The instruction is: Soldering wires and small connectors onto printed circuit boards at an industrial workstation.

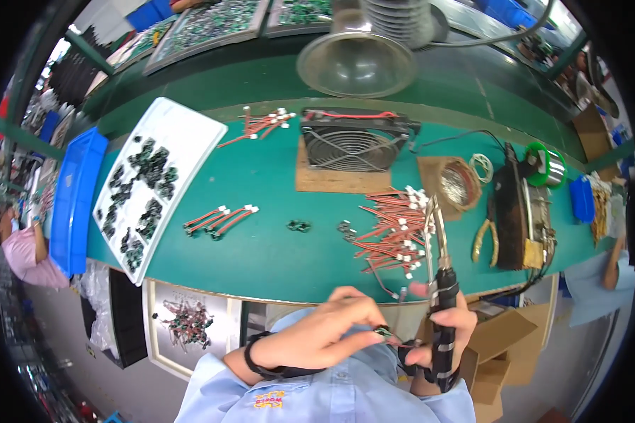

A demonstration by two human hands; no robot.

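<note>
My left hand point(339, 328) is closed in a pinch on a small green circuit board point(382, 331), just past the table's near edge. My right hand point(462, 324) wraps round the black handle of a soldering iron point(442, 296). The iron's metal shaft points up and away, over the right end of a pile of red wires with white connectors point(388, 233). A thin reddish wire runs from the board toward my right fingers; its end there is hidden. Left of the pile lie a few small circuit boards point(298, 225) and several wired boards point(219, 221).
A white tray point(208, 130) of dark boards and a blue bin point(77, 204) stand left. At the back are a fan point(353, 148) and a metal hood point(356, 63). Pliers point(480, 243), a round tin point(466, 183) and a solder spool point(554, 168) lie right.
</note>
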